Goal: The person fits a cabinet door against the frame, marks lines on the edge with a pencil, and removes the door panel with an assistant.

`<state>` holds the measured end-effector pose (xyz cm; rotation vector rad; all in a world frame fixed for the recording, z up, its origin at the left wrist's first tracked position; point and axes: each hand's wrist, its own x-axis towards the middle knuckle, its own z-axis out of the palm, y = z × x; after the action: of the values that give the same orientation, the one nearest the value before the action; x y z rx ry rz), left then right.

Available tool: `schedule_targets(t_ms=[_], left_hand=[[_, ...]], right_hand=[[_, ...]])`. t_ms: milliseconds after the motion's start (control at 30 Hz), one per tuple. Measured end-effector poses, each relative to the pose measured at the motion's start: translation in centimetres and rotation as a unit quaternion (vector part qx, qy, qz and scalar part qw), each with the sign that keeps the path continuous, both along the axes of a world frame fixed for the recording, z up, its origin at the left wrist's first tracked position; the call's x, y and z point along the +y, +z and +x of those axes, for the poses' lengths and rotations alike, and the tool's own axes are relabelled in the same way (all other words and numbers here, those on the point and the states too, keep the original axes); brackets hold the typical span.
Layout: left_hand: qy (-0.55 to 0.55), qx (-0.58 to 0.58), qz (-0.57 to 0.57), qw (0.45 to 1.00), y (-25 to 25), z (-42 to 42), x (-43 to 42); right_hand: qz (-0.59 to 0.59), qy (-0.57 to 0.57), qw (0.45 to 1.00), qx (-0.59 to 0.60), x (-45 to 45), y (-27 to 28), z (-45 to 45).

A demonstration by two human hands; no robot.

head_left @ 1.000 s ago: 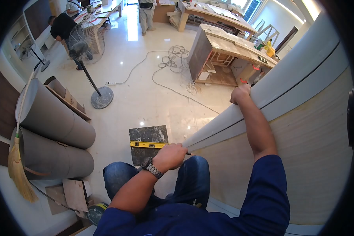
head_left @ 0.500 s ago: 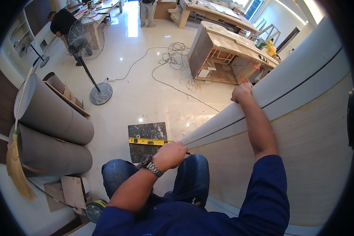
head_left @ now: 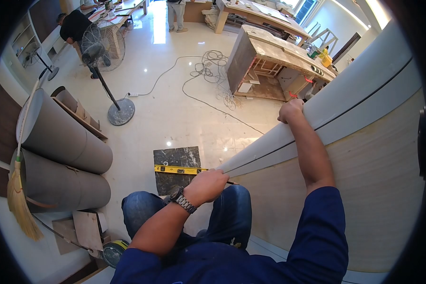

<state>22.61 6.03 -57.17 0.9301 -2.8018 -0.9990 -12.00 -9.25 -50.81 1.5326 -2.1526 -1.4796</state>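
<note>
My left hand (head_left: 207, 185), with a metal watch on its wrist, is closed at the lower end of a long pale panel edge (head_left: 336, 113). A thin dark pencil-like tip sticks out beside its fingers on the right. My right hand (head_left: 291, 111) is closed at the panel's edge higher up, its fingers curled and partly hidden; what it grips, if anything, cannot be made out. A yellow spirit level (head_left: 180, 170) lies across a dark stained board (head_left: 175, 182) on the floor, its right end near my left hand.
A standing fan (head_left: 121, 112) and large grey rolled sheets (head_left: 64, 184) are at the left, with a straw broom (head_left: 18, 203). Cables (head_left: 213, 64) lie on the floor before a wooden cabinet (head_left: 241, 61). People (head_left: 75, 26) stand at the back.
The view has tilted slightly, shifting the floor items a little up and left. My left hand has shifted slightly right along the panel's lower end. My right hand stays at the edge.
</note>
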Motion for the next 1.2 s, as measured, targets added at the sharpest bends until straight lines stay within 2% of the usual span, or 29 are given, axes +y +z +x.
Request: schedule_targets(t_ms=[433,633,933,1200], left_hand=[[0.021,0.018,0.042,0.999,0.7,-0.2,0.2],[-0.017,-0.040,0.047,0.998,0.0,-0.6,-0.3],[-0.004,-0.056,0.026,0.998,-0.4,-0.4,-0.2],[-0.002,-0.008,0.017,1.000,0.8,-0.4,-0.2]], right_hand=[[-0.001,0.000,1.000,0.005,0.1,0.3,0.4],[0.003,0.003,1.000,0.011,0.1,0.3,0.5],[-0.001,-0.009,1.000,0.012,-0.2,-0.2,-0.1],[-0.005,-0.007,1.000,0.012,-0.1,0.0,0.1]])
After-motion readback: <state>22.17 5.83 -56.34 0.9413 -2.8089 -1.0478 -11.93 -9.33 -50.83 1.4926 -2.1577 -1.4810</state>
